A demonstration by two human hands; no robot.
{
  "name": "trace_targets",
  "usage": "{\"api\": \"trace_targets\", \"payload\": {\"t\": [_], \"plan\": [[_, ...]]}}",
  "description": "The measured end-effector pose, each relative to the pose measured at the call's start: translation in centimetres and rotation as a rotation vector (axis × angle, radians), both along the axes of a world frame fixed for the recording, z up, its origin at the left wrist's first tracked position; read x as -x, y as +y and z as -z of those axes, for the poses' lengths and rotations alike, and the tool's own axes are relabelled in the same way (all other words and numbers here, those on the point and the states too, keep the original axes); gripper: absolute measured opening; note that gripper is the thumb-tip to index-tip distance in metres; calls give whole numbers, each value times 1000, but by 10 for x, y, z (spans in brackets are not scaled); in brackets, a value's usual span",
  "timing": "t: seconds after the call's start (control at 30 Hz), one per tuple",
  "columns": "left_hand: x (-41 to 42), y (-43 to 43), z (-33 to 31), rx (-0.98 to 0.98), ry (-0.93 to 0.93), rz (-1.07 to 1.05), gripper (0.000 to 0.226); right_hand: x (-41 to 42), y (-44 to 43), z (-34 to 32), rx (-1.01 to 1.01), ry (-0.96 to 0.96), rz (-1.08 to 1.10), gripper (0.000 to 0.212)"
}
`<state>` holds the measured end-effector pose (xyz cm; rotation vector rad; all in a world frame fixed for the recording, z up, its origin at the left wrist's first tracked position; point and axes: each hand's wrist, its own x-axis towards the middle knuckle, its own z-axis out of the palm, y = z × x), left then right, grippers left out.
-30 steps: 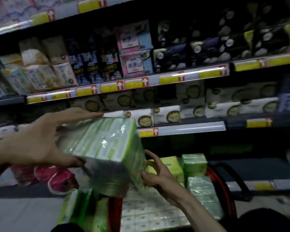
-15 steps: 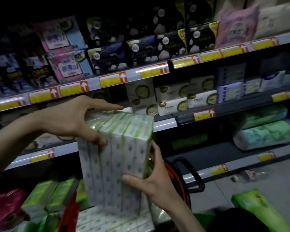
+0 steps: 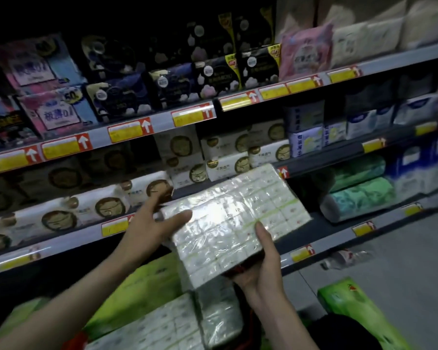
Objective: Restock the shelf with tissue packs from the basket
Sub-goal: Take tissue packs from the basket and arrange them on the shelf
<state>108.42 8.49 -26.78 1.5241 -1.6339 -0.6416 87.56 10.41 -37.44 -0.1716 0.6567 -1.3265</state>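
A large plastic-wrapped white and green tissue pack (image 3: pixel 234 221) is held tilted in front of the lower shelf (image 3: pixel 321 231). My left hand (image 3: pixel 152 228) grips its left edge, thumb on the top face. My right hand (image 3: pixel 261 269) holds its near lower edge from below, thumb on top. Under my arms, the red basket (image 3: pixel 79 339) holds more white packs (image 3: pixel 162 327) and green packs (image 3: pixel 142 286); its rim is mostly hidden.
Shelves ahead carry white tissue packs with brown round logos (image 3: pixel 106 205), dark and pink packs (image 3: pixel 213 77) higher up, and green rolls (image 3: pixel 359 198) on the right. A green pack (image 3: pixel 352 306) lies on the grey floor at the lower right.
The pack has turned from standing upright to lying tilted with its broad face up, and moved up and right toward the lower shelf. My view has shifted right along the shelves.
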Motion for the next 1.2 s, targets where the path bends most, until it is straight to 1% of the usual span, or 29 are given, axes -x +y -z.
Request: {"api": "trace_targets", "payload": {"t": [0.07,0.13,0.17,0.2,0.23,0.27,0.3,0.33,0.37,0.4,0.47,0.53,0.6,0.73,0.83,0.87,0.97,1.0,1.1,1.2], "plan": [[18,9,21,-132,239,-98,80,9,2,-3,-36,-48,31,44],[36,18,40,-335,460,-162,69,20,3,-5,-80,-77,82,29],[44,23,46,-458,574,-133,64,23,2,-2,-110,-88,113,29],[51,28,52,-580,680,-72,63,25,1,0,-136,-84,140,34],[60,35,54,-668,751,-7,61,26,0,1,-156,-70,158,47],[66,37,58,-695,768,30,56,25,-1,3,-178,-59,171,65],[72,37,61,-678,767,34,50,24,-3,3,-211,-56,179,83],[77,34,65,-646,765,11,47,24,-3,2,-240,-49,184,96],[84,31,65,-628,780,-10,48,26,-2,0,-264,-49,189,103],[90,26,66,-624,793,-18,52,30,-3,-2,-277,-50,198,102],[101,16,67,-636,795,-29,61,41,-7,-5,-287,-54,210,93],[112,7,71,-647,776,-24,64,56,-10,-6,-292,-46,217,78],[126,-3,76,-663,734,5,65,73,-15,-3,-300,-25,229,73],[159,-26,87,-690,686,97,57,108,-30,5,-313,33,219,80],[184,-50,101,-722,635,132,55,128,-45,15,-383,119,251,80],[191,-60,106,-741,608,142,56,135,-51,21,-408,137,273,83],[208,-94,125,-803,537,167,57,154,-78,51,-492,155,286,101],[213,-105,131,-804,490,174,56,159,-86,58,-505,156,277,100],[219,-135,145,-775,361,181,60,166,-101,62,-518,204,269,79],[215,-162,159,-762,295,195,65,171,-127,74,-517,231,226,73]]}}
